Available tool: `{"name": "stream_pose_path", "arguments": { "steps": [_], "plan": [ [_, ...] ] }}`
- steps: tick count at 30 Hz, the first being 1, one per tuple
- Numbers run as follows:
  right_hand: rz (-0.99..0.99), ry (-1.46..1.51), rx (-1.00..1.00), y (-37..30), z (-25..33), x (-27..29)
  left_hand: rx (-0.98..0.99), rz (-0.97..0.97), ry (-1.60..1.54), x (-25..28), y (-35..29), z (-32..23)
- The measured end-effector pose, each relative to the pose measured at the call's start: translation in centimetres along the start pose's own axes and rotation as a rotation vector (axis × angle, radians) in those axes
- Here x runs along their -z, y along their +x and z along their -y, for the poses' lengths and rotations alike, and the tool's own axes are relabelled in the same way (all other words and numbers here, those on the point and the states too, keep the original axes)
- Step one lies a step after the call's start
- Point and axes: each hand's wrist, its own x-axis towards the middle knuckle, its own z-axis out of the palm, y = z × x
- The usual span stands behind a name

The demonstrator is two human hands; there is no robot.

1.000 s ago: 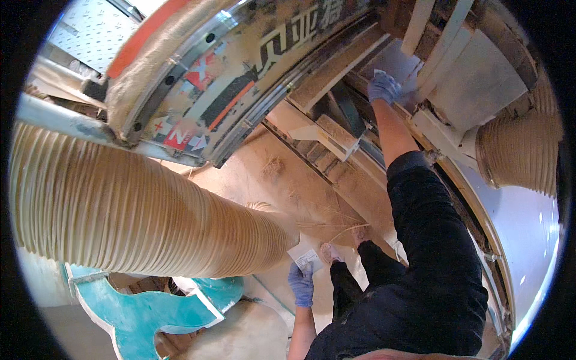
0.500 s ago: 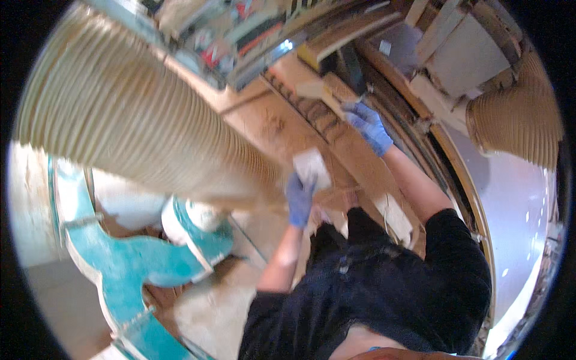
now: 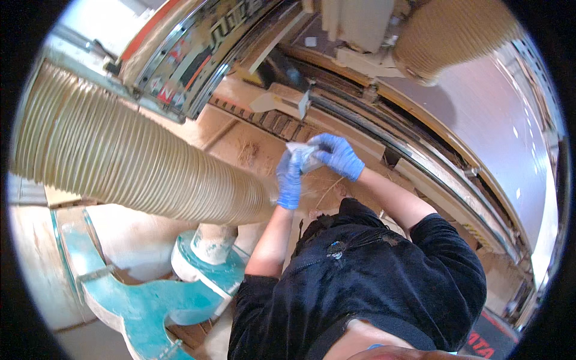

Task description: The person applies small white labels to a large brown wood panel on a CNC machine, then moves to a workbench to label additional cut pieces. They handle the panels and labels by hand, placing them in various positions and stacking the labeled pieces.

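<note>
a small clear plastic bag (image 3: 302,153) is held up between both gloved hands, in front of the chest and above a dusty machine surface (image 3: 264,150). it is judged to be very light, limp and somewhat slippery under gloves, so it is best taken by its upper edge or corners rather than by its slack middle; a tear seems the only likely damage. the film looks crumpled and whitish where light catches it, and what it contains, if anything, cannot be made out.

the right hand (image 3: 337,155), in a blue glove, is closed in a pinching grip on the bag's upper right part. the left hand (image 3: 290,179), also blue-gloved, is clenched on the bag's lower left side, fingers curled round the film.

a wide ribbed tan extraction hose (image 3: 120,156) is seen just to the left, running across the view. sawdust and a few wood shavings (image 3: 248,151) lie beyond the hands. a second ribbed hose (image 3: 450,33) hangs at the upper right, and a turquoise machine base (image 3: 144,300) stands on the floor below.
</note>
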Motion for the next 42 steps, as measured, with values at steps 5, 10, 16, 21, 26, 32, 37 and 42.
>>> {"name": "stream_pose_path", "arguments": {
  "steps": [5, 10, 16, 21, 26, 32, 37, 42],
  "plan": [
    [-0.071, -0.4, 0.139, -3.3, -1.0, 1.3, 0.205, 0.088, -0.012, -0.2, 0.5, 2.4],
    [-0.009, -0.39, 0.093, -3.8, -0.6, 2.1, 0.334, 0.175, -0.159, 1.3, 0.7, 4.9],
    [-0.127, -0.317, 0.081, -5.9, -0.5, 4.5, 0.542, 0.372, -0.253, -3.4, 1.0, 3.2],
    [-0.081, -0.459, 0.139, -5.8, -1.3, 6.5, 0.587, 0.426, -0.234, -2.8, 3.3, 6.7],
    [-0.085, -0.456, 0.204, -5.1, -1.5, 7.9, 0.558, 0.366, -0.37, -5.1, 2.6, 6.3],
    [-0.046, -0.557, 0.198, -3.4, -2.0, 9.3, 0.417, 0.244, -0.271, -6.7, 3.5, 6.8],
    [0.004, -0.293, 0.186, -2.8, -3.1, 9.8, 0.379, -0.051, -0.219, -7.5, 3.4, 5.9],
    [-0.011, -0.221, 0.235, -2.0, -4.1, 11.2, 0.278, -0.16, -0.262, -3.6, 3.5, 8.5]
  ]
}}
